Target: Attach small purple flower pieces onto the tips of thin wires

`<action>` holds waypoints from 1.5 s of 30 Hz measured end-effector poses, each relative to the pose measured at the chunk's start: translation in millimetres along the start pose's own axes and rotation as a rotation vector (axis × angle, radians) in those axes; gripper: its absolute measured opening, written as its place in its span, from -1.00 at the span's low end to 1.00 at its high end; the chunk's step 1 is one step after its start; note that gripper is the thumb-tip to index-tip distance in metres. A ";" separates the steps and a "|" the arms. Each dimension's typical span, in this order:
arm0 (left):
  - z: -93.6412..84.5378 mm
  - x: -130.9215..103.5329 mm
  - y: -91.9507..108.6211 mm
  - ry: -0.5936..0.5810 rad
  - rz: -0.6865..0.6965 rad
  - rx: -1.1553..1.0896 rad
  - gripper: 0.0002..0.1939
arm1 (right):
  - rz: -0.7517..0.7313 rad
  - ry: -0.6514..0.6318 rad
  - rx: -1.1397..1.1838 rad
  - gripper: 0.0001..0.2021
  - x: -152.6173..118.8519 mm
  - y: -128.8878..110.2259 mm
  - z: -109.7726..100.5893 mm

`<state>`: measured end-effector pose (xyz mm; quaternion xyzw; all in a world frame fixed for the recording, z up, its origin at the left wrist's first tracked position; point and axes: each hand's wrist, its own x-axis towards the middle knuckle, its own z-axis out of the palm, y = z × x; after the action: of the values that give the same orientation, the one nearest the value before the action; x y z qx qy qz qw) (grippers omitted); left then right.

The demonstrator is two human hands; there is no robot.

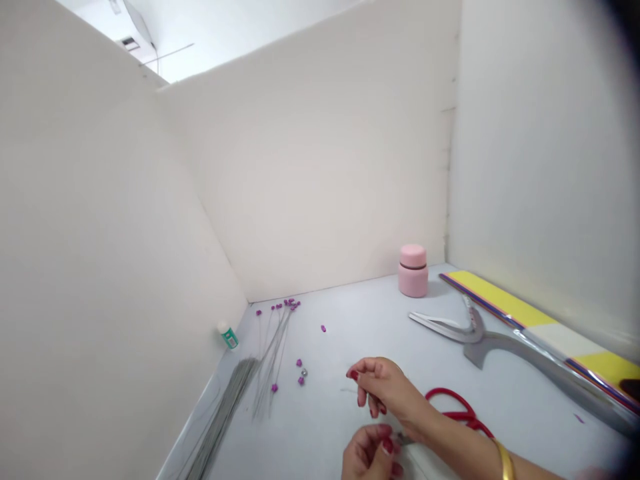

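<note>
My right hand [383, 385], with a gold bangle at the wrist, is raised over the table, thumb and index finger pinched together. Whatever it may hold is too small to make out. A short thin wire [349, 390] shows just left of its fingers; I cannot tell whether they touch it. Below, at the bottom edge, my left hand [369, 455] is closed in a pinch, its contents hidden. Red-handled scissors [470, 416] lie behind my right forearm, which covers part of them. Two small purple beads [299, 363] and a silver one [305, 373] lie to the left.
Several purple-tipped wires [280, 333] and a grey wire bundle [225, 413] lie left, near a small green-labelled bottle [229, 335]. A pink jar [413, 272] stands at the back. Grey strips [520, 343] and yellow packets [530, 307] lie right. White partitions [320, 173] enclose the table.
</note>
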<state>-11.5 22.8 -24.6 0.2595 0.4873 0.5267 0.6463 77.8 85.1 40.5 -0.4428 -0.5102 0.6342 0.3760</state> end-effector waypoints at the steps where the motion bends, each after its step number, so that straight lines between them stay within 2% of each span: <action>1: -2.0 0.7 5.4 0.027 0.036 0.013 -0.57 | 0.000 0.000 0.001 -0.79 -1.9 -0.9 -3.8; 8: -17.5 7.1 69.4 0.199 0.330 0.099 -0.76 | 0.053 -0.089 0.024 -0.75 -24.5 -4.0 -18.8; 12: -11.6 4.9 88.0 0.214 0.418 0.145 -0.73 | 0.092 -0.132 0.045 -0.72 -36.6 2.8 -16.8; 21: -7.8 11.5 87.4 0.209 0.500 0.190 -0.75 | 0.133 -0.185 0.031 -0.68 -40.7 10.2 -12.1; 32: -9.1 13.2 84.3 0.224 0.435 0.138 -0.75 | 0.151 -0.203 0.035 -0.70 -42.6 11.1 -11.4; 35: -10.5 13.4 86.4 0.209 0.406 0.089 -0.66 | 0.156 -0.187 0.038 -0.71 -42.5 12.5 -11.2; 37: -9.6 12.6 82.4 0.204 0.384 0.053 -0.62 | 0.158 -0.164 0.040 -0.72 -41.8 14.0 -11.2; 39: -4.7 9.3 69.1 0.190 0.346 0.026 -0.63 | 0.148 -0.127 0.046 -0.71 -39.1 15.9 -11.7; 43: 17.9 -6.0 16.6 0.082 0.196 -0.001 -0.53 | 0.107 -0.042 0.067 -0.69 -23.6 18.6 -13.8; 44: 23.7 -10.1 2.7 0.056 0.138 -0.010 -0.51 | 0.089 -0.015 0.073 -0.69 -18.3 18.4 -14.1; 45: 28.2 -13.3 -9.3 0.001 0.012 -0.051 -0.49 | 0.068 0.012 0.079 -0.70 -12.9 17.9 -14.0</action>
<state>18.3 12.5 -16.7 0.2456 0.4725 0.5429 0.6493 94.8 74.0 24.0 -0.4482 -0.4673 0.6636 0.3745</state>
